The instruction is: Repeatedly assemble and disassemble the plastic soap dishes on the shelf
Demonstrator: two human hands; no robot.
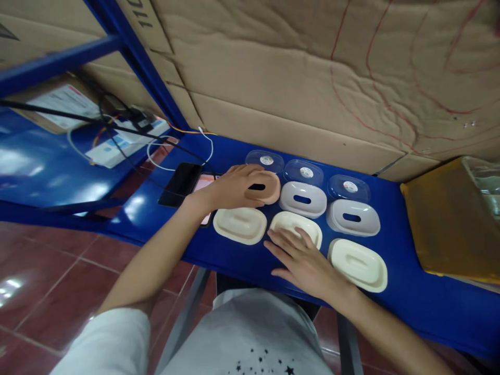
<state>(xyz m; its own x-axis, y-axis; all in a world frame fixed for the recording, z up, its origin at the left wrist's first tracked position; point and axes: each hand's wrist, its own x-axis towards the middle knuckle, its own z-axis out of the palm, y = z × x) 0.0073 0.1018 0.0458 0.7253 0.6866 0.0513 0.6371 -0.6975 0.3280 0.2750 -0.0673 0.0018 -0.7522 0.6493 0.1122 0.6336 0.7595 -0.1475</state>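
Note:
My left hand (230,187) wraps around a tan oval piece with a central slot (272,188), its fingers along the far edge and thumb near the close edge. The piece is partly covered by that hand. My right hand (302,260) lies spread, fingertips over the near edge of the middle cream oval dish (287,220); whether they press on it I cannot tell. Other cream dishes lie on either side, a left one (240,226) and a right one (357,264). Two white slotted oval pieces (319,204) (353,229) sit behind them.
Three clear oval lids (253,157) with round stickers form the back row on the blue table (234,258). A phone (205,182) and a black flat object (177,185) lie left, near cables. A brown taped box (449,224) stands right; cardboard (273,67) walls the back.

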